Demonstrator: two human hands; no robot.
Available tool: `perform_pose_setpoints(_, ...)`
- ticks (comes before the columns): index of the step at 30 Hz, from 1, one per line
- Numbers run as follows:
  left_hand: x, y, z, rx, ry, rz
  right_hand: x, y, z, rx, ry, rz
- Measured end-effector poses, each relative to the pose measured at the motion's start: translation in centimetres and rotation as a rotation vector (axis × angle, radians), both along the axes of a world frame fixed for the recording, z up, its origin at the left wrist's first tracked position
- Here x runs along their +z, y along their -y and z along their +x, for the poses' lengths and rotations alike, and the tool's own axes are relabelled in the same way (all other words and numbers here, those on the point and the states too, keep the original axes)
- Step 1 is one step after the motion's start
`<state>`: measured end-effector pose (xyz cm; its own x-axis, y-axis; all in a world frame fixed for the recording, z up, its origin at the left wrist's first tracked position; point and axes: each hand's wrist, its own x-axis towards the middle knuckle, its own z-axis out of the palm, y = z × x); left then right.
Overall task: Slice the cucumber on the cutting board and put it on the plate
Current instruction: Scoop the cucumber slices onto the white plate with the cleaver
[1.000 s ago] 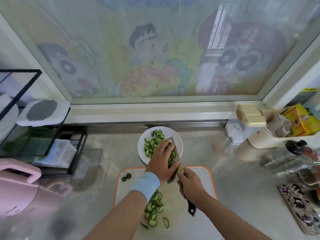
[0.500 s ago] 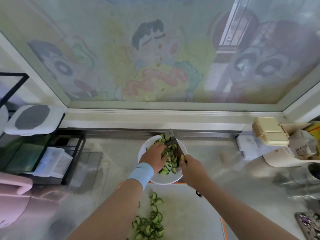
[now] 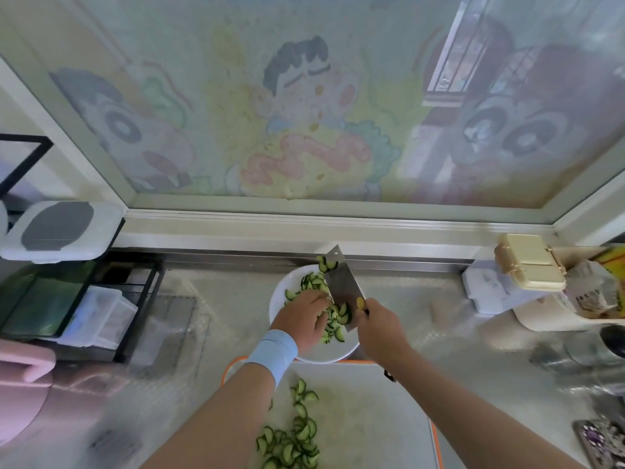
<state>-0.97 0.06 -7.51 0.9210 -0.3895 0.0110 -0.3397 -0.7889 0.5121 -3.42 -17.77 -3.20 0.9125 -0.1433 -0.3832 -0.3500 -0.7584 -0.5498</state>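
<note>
A white plate (image 3: 280,299) on the counter holds several green cucumber slices (image 3: 313,282). My right hand (image 3: 380,328) grips the handle of a cleaver (image 3: 341,282), whose blade tilts over the plate with a few slices stuck to it. My left hand (image 3: 302,319), with a blue wristband, lies over the plate with its fingers against the slices by the blade. More cucumber slices (image 3: 294,438) lie in a pile on the white, orange-edged cutting board (image 3: 372,418) in front of the plate.
A black wire rack (image 3: 135,299) with containers stands at the left, a pink appliance (image 3: 23,384) at the near left. Boxes and a cream lidded container (image 3: 527,262) sit at the right, jars (image 3: 602,346) beyond. A painted window runs behind the counter.
Both hands and the cleaver moved from the board's far edge out over the plate. The blade has tipped up, and slices have come off it onto the plate.
</note>
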Motion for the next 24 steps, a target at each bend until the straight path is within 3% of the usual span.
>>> perform_pose_setpoints(5, 0.4, 1.2, -0.9, -0.222, 0.165, -0.084, 0.4, -0.6, 0.3, 0.008, 0.006, 0.001)
perform_pose_setpoints(10, 0.1, -0.5, -1.3, -0.201, 0.14, 0.008, 0.6, -0.5, 0.4, -0.016, 0.013, -0.02)
perform_pose_setpoints(15, 1.3, -0.9, 1.3, 0.036, 0.101, -0.103, 0.9, -0.2, -0.2, 0.03, 0.029, -0.059)
perform_pose_setpoints(18, 2.3, -0.3, 3.1, -0.038, 0.149, -0.036, 0.9, 0.2, -0.8, 0.069, 0.035, -0.105)
perform_pose_setpoints(24, 0.0, -0.8, 2.1, -0.024, -0.04, 0.009, 0.5, 1.4, -1.9, 0.041, -0.009, -0.14)
